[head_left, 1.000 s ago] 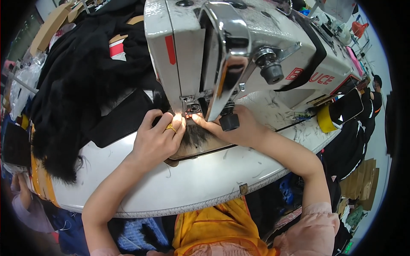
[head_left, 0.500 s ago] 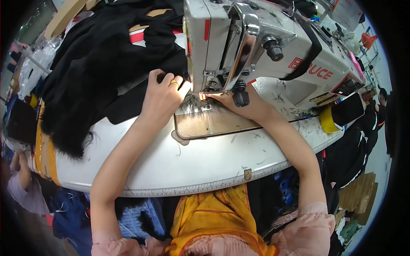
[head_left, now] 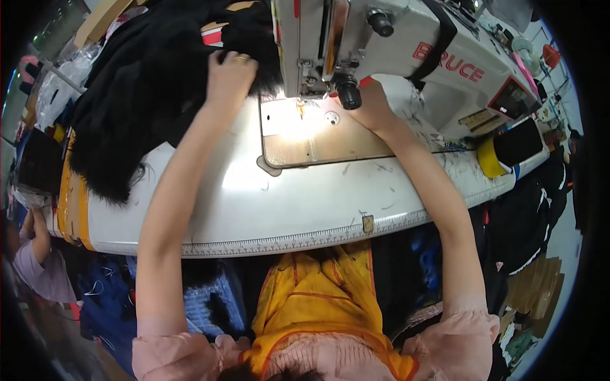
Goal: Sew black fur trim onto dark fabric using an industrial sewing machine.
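Note:
My left hand (head_left: 230, 81) is curled with fingertips in black furry fabric (head_left: 267, 79), left of the needle area of a white sewing machine (head_left: 464, 60). My right hand (head_left: 372, 105) is right of the needle area; its fingertips are hidden behind the presser assembly and a black knob (head_left: 349, 92), so what it holds is unclear. A lit metal needle plate (head_left: 337, 143) shows between my forearms. A large black garment with fur trim (head_left: 133, 76) lies heaped on the left of the white table (head_left: 298, 213).
A measuring tape (head_left: 273, 242) runs along the front edge. A yellow-and-black roll (head_left: 495, 155) sits at the right end. A co-worker's arm in a lilac sleeve (head_left: 35, 260) is at the far left. Cardboard (head_left: 534, 286) and black clothing (head_left: 527, 216) lie beyond the right edge.
My left hand has moved away from me and left, off the needle area, with the dark fur, exposing more lit plate. The whole scene sits higher in view.

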`<state>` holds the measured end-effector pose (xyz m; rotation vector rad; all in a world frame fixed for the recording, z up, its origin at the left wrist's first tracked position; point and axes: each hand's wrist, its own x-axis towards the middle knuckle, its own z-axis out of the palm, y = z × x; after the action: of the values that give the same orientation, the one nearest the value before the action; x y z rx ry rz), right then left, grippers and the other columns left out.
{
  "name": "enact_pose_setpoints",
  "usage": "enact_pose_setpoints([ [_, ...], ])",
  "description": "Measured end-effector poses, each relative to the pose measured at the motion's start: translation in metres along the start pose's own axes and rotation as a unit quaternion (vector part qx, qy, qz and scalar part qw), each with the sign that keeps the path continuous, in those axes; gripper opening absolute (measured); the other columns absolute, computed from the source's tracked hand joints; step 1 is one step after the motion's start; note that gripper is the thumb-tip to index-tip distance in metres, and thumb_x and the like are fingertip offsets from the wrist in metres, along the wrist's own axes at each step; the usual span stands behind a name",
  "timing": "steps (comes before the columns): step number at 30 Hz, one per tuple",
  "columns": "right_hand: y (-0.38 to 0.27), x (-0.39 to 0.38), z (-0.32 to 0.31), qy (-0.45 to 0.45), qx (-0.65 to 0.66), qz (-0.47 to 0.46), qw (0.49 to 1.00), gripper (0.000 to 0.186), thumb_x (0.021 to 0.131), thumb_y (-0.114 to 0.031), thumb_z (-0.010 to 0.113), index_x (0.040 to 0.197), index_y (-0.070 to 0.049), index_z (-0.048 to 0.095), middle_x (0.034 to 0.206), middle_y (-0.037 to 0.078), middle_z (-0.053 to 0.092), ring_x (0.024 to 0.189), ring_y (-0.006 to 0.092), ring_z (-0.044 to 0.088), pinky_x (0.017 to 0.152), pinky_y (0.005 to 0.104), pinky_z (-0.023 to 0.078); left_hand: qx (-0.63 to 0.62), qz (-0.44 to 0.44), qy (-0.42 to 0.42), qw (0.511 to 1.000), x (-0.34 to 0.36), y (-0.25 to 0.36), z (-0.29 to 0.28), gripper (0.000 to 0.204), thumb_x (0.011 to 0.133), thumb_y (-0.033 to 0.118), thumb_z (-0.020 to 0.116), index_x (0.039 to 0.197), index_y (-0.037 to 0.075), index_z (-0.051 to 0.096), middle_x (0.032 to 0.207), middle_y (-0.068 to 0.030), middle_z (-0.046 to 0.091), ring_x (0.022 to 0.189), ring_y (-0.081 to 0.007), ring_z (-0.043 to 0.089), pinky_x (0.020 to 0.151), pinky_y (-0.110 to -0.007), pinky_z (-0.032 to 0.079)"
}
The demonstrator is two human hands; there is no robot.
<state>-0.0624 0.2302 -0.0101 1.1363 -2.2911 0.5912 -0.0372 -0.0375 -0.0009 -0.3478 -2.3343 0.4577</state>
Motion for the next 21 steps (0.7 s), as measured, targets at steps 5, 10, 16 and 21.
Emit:
enact_pose_setpoints([
  [5,0.038,-0.027,-0.003,-0.074,-0.020,0.083,0.994,0.015,0.076,-0.020,0.061,0.082,-0.006,0.064,0.080,0.015,0.062,0.077,0.0328,0.059,0.068,0.0430,0.047,-0.667,-0.498,-0.033,0.554,-0.025,-0.022,-0.057,0.036,0.091,0.006,0.047,0.126,0.000,0.048,0.117,-0.0102,0.058,0.100,-0.0194,0.058,0.087,-0.029,0.046],
  [10,0.050,-0.032,0.000,0.006,0.030,0.061,0.998,0.020,0.067,-0.013,0.065,0.081,0.001,0.061,0.080,0.020,0.061,0.081,0.0368,0.057,0.071,0.0441,0.044,-0.903,-0.302,-0.056,0.300,-0.086,-0.044,-0.090,0.050,0.086,0.023,0.061,0.126,-0.003,0.045,0.124,-0.0140,0.052,0.113,-0.0231,0.053,0.097,-0.036,0.045],
  [16,0.032,-0.019,-0.007,-0.013,0.055,0.042,0.998,0.014,0.067,-0.006,0.060,0.078,0.002,0.058,0.075,0.019,0.059,0.076,0.0386,0.056,0.066,0.0430,0.043,-0.678,-0.536,-0.088,0.495,-0.051,-0.023,-0.109,0.066,0.082,0.041,0.066,0.124,-0.005,0.045,0.119,-0.0141,0.055,0.111,-0.0233,0.053,0.094,-0.032,0.047],
  [21,0.056,-0.036,0.007,-0.070,0.112,0.208,0.969,0.013,0.068,-0.007,0.059,0.077,0.003,0.057,0.073,0.019,0.059,0.076,0.0383,0.057,0.067,0.0434,0.044,-0.829,-0.303,-0.009,0.470,0.012,-0.050,-0.091,0.072,0.087,0.051,0.054,0.130,-0.004,0.040,0.124,-0.0139,0.052,0.114,-0.0245,0.052,0.102,-0.035,0.039],
])
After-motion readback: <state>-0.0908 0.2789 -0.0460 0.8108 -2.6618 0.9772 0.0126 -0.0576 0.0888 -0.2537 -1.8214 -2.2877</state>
